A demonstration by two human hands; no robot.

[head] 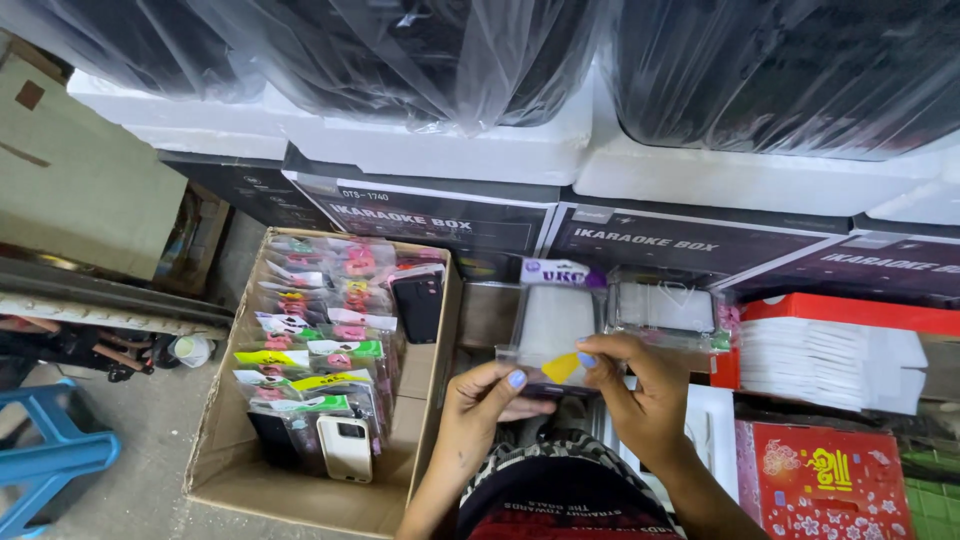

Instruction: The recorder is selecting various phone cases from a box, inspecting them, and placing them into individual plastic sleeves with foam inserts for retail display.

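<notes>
Both hands pinch one clear phone-case packet point(556, 325): left hand point(487, 392) at its bottom edge, right hand point(630, 385) at the lower right. Left of them sits a cardboard box point(232, 440) of packets. Fingertip grips look slight; the slick plastic could slip.

Large dark items wrapped in clear plastic film point(440, 50) sit in white foam blocks point(440, 150) along the top, stacked on black printed cartons point(440, 215). On the grey concrete floor point(140, 450) stands an open cardboard box point(235, 465) packed with rows of phone cases in clear sleeves, with a blue plastic stool point(50, 455) at the left edge and a tan carton point(80, 180) above it. To the right lie a red box with a floral pattern point(825, 480) and a red tray of white stacked packs point(830, 350), all in even daylight.
</notes>
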